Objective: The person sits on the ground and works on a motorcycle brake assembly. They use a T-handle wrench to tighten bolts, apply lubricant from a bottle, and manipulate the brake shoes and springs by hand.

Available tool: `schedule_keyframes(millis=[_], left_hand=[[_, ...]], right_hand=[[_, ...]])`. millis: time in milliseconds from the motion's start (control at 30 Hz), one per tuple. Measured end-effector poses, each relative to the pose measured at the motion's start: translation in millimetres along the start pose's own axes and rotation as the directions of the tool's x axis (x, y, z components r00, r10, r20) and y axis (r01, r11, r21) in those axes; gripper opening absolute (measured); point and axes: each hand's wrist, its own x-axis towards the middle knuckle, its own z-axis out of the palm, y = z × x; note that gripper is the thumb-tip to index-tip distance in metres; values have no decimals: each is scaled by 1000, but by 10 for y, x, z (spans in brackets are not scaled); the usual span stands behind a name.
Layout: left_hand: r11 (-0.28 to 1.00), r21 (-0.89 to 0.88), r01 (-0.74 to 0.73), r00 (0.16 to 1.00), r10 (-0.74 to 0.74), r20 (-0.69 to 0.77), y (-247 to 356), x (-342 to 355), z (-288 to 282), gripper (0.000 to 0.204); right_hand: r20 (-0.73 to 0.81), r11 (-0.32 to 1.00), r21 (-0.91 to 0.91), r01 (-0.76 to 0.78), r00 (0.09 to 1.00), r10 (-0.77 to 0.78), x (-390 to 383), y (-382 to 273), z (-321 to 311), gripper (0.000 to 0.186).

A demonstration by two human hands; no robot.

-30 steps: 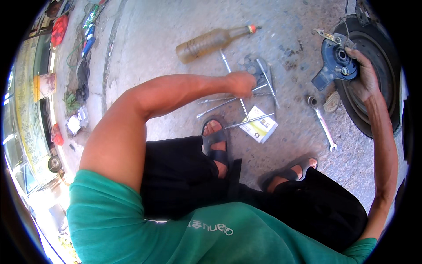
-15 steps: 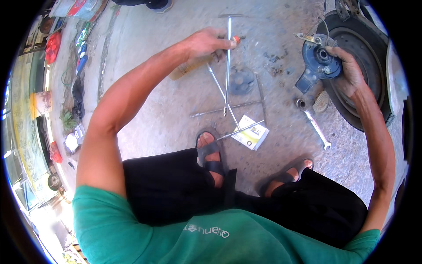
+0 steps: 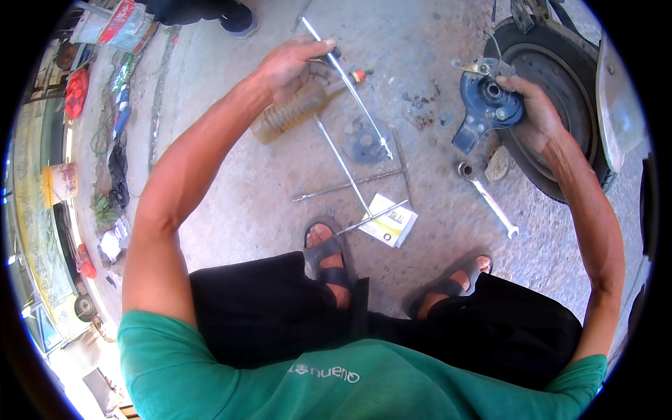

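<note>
My left hand [image 3: 297,66] is closed around a chrome T-handle wrench [image 3: 358,101], which slants with its socket end down to the right. Beneath that hand lies an amber plastic bottle [image 3: 283,117] with a long spout and a red tip [image 3: 359,75]. At the right, my right hand [image 3: 535,112] grips the edge of a dark blue brake plate [image 3: 483,98] with a lever and a cable. The plate is held beside a scooter wheel [image 3: 560,84]; my palm hides part of its edge.
Other T-handle wrenches [image 3: 341,159] lie crossed on the concrete, near a round dark disc [image 3: 367,142] and a white-yellow packet [image 3: 390,220]. A combination wrench [image 3: 493,205] lies below the wheel, with small parts [image 3: 420,112] scattered nearby. Another person's shoe [image 3: 240,22] is at the top.
The T-handle wrench has gone from nearly upright to slanting, its handle end shifting left. My right hand keeps the brake plate. The whole view has shifted slightly.
</note>
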Motion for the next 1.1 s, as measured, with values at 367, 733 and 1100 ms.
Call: schedule_keyframes(millis=[367, 733, 1100], left_hand=[[536, 844, -29, 993, -81, 85, 50, -121, 132, 39], [28, 946, -323, 878, -364, 310, -1093, -340, 106, 32], [-43, 952, -304, 911, -306, 277, -1062, -384, 269, 25]], right_hand=[[-35, 1000, -16, 19, 999, -19, -28, 1, 28, 22], [-21, 999, -44, 32, 999, -33, 2, 15, -21, 23], [22, 999, -36, 30, 999, -29, 38, 36, -79, 23]])
